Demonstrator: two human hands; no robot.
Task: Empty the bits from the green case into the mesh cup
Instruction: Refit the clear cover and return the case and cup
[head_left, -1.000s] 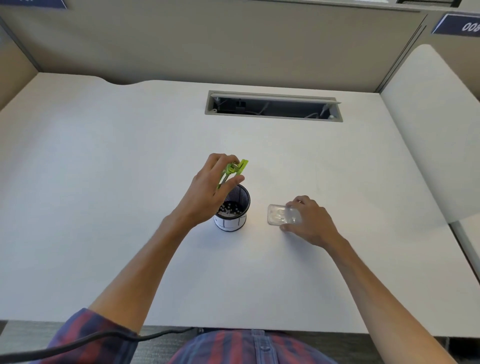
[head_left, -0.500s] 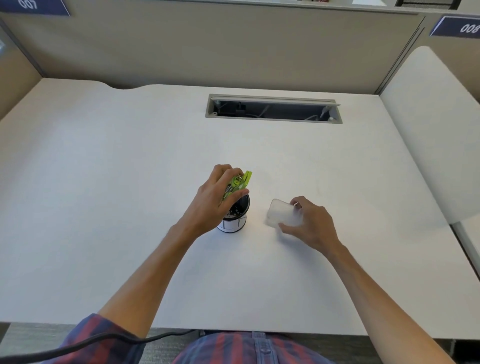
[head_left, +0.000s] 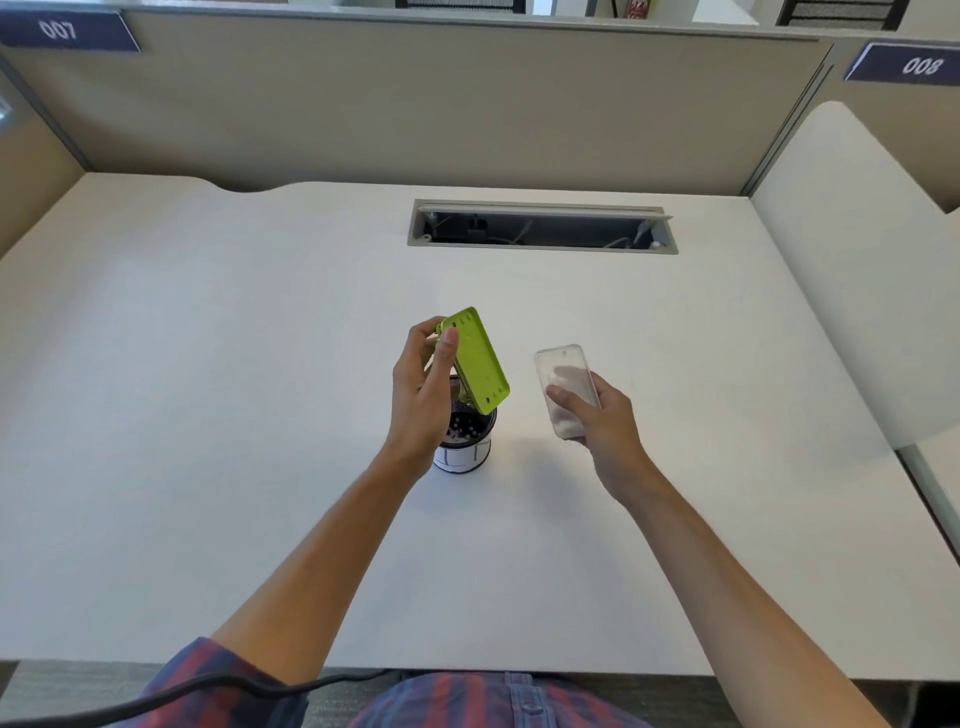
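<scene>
Green case (head_left: 478, 364) is held in the left hand (head_left: 423, 395), pinched along one long edge between thumb and fingers and tilted steeply, its lower end directly above the mouth of the mesh cup (head_left: 465, 439). The face of the tray turned to the camera shows rows of small holes, and no bits are seen lodged in them. Small pale pieces are visible at the bottom of the cup, so the emptying is judged to be largely or wholly done; the case's far side is hidden, and a last stuck bit cannot be ruled out.

A clear lid (head_left: 566, 389) is gripped in the right hand (head_left: 597, 415), raised off the desk (head_left: 208, 415) and held just beside the case, apart from it. Refitting it is judged to be the likely remaining work.

Elsewhere, an open cable slot (head_left: 543, 226) is noted in the desk well behind the cup, and a dark cord (head_left: 171, 699) crosses the near edge. Nothing is found standing in the way of either hand. The cup is partly masked by the left hand, and its contents cannot be counted.
</scene>
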